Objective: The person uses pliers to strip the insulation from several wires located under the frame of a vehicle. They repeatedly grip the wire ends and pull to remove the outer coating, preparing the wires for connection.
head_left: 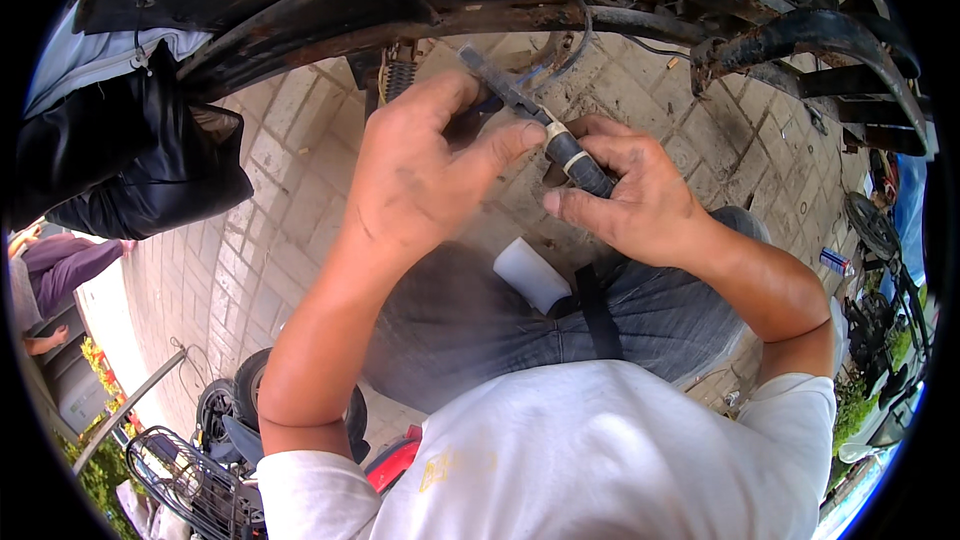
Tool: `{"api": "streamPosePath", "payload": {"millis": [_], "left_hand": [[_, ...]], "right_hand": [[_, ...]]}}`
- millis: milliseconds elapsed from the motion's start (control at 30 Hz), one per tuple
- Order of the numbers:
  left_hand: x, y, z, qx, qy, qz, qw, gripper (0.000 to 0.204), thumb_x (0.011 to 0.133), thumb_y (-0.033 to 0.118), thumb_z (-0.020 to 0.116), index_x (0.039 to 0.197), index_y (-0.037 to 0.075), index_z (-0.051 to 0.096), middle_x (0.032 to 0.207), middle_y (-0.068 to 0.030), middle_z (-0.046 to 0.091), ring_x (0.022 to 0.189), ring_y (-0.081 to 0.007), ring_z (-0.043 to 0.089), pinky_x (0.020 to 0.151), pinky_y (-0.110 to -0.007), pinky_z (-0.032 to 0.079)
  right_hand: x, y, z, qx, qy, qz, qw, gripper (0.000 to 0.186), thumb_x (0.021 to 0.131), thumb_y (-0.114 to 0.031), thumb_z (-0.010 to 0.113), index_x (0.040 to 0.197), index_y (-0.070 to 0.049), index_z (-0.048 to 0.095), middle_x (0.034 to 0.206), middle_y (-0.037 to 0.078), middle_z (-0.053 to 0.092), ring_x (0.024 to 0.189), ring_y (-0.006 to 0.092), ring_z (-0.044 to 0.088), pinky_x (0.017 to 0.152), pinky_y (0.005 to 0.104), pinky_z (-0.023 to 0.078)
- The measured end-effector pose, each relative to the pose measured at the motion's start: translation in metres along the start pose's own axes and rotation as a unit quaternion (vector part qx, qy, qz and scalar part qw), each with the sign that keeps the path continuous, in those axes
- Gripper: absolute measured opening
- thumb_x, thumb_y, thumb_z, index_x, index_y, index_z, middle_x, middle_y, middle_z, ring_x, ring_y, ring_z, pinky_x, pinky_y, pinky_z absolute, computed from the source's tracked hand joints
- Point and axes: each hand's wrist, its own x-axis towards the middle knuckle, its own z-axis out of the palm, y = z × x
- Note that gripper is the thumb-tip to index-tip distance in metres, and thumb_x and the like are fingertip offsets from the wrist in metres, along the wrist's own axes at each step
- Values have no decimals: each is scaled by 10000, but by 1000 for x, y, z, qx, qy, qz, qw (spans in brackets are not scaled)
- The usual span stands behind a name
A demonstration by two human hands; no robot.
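Observation:
In front of me, both hands are on a slim tool with a grey, notched metal end [500, 83] and a handle wrapped in black tape [577, 160]. My right hand [640, 190] is closed on the wrapped handle, its thumb along the near side. Up by the metal end, my left hand [420, 165] has its fingers curled, and its thumb presses near a pale band where the metal meets the handle. The left fingertips are mostly hidden behind the tool. Below the hands, a white rounded piece [532, 275] sits between my thighs; its kind is unclear.
A rusty curved metal frame [470, 15] spans the far side above brick paving [270, 220]. Black leather-like material [150, 160] hangs at the left. A wire-basketed vehicle [190, 475] stands at the lower left. A blue can [835, 261] lies at the right. Another person [65, 270] is at far left.

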Motion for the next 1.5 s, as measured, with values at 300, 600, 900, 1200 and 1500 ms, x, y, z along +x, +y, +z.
{"api": "streamPosePath", "payload": {"millis": [300,600,900,1200,1500], "left_hand": [[10,-20,8,-112,-22,28,993,369,769,316,767,791,-28,637,645,-141,554,566,-204,481,558,-328,428],[7,-14,0,-43,-13,-25,999,271,796,240,759,840,22,605,684,45,489,650,-51,424,567,-223,347],[6,-24,-10,-369,-89,-123,917,268,910,117,528,1058,-91,609,789,-61,574,736,-125,490,684,-261,401],[10,-12,17,-233,-180,-113,949,166,898,75,615,994,-56,649,856,-101,692,836,-159,649,786,-262,506],[9,-6,37,-239,-234,-98,937,197,926,118,581,1000,-58,626,846,-102,681,825,-147,643,778,-266,503]], "right_hand": [[0,5,-1,-51,26,-65,996,187,761,-82,724,906,17,659,1067,128,565,1011,221,539,872,321,425],[-1,-20,-26,35,155,-92,983,212,768,-124,687,934,2,650,832,26,585,764,87,527,693,263,455],[-15,3,-40,-11,-35,110,993,201,774,-128,682,926,1,652,690,-22,542,628,77,477,582,258,414],[-49,-1,-41,-12,-58,172,983,148,779,-76,669,880,19,616,806,39,558,763,95,511,681,278,431],[-52,2,-31,-51,11,153,987,152,780,-67,680,855,34,593,851,94,543,765,158,529,668,306,436]]}}
